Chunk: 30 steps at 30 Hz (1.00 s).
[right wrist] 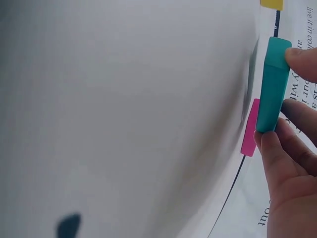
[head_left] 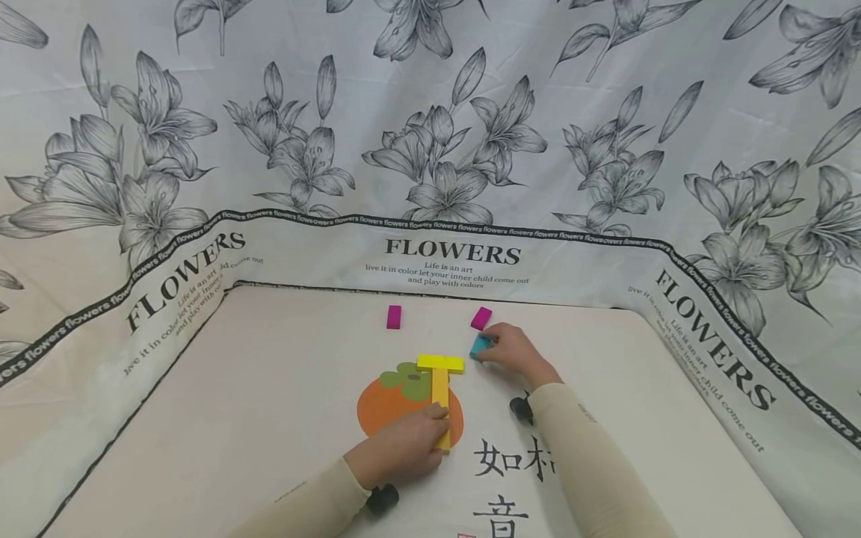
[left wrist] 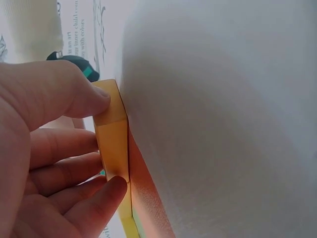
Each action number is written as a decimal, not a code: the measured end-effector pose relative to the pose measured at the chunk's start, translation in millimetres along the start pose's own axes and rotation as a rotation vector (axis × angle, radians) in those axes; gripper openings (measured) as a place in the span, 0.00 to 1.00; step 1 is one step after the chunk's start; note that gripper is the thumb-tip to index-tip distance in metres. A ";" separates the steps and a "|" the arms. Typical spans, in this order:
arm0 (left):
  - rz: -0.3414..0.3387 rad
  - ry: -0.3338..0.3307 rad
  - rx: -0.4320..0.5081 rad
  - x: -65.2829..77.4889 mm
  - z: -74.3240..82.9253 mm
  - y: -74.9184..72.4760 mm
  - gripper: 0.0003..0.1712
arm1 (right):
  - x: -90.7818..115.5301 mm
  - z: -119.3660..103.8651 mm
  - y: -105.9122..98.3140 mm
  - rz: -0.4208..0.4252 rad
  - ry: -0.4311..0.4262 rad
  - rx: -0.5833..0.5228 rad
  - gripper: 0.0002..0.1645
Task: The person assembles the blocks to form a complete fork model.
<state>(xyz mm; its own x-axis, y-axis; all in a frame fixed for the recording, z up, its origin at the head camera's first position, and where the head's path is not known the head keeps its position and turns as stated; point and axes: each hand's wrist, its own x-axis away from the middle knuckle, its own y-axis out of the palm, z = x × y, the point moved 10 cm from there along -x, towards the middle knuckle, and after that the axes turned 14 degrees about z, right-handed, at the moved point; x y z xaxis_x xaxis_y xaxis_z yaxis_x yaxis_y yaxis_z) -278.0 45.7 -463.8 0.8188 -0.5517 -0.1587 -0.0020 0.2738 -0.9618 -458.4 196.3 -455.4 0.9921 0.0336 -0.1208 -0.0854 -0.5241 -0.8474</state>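
My left hand (head_left: 402,447) grips the near part of an orange-yellow block (head_left: 440,385) lying lengthwise on the tabletop. In the left wrist view the thumb lies on the end of that block (left wrist: 112,134), with a fingertip against its side. Across its far end a bright yellow block (head_left: 430,362) forms a T shape with it. To the right, my right hand (head_left: 516,351) pinches a blue block (head_left: 479,346) between thumb and fingertips. The right wrist view shows the same teal-blue block (right wrist: 274,89) upright in the fingers, with a magenta block (right wrist: 250,129) behind it.
Two magenta blocks, a left one (head_left: 394,317) and a right one (head_left: 480,318), lie toward the back of the white tabletop (head_left: 289,359). A printed persimmon (head_left: 383,409) and black characters (head_left: 499,457) mark the surface. Flower-patterned cloth (head_left: 444,187) surrounds the back and sides.
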 end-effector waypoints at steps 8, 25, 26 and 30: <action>0.016 0.010 0.012 1.3 0.2 -2.4 0.22 | -0.4 -4.2 6.2 -0.011 0.022 -0.012 0.35; 0.017 0.007 0.022 2.0 -0.4 -2.5 0.22 | -1.3 -17.0 15.4 -0.026 -0.017 0.015 0.33; 0.018 0.008 0.024 2.1 -0.4 -2.3 0.22 | -1.1 -17.7 15.5 -0.026 -0.019 0.018 0.33; 0.021 0.010 0.028 1.9 -1.2 -0.5 0.21 | -1.3 -20.6 16.0 -0.036 -0.037 0.026 0.32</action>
<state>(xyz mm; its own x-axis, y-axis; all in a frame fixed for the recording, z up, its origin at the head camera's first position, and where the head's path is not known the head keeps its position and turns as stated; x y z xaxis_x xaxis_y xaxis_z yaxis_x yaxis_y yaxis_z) -277.1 43.6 -463.9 0.8130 -0.5534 -0.1810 -0.0031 0.3068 -0.9518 -459.2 170.3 -458.1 0.9906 0.0834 -0.1087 -0.0528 -0.4997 -0.8646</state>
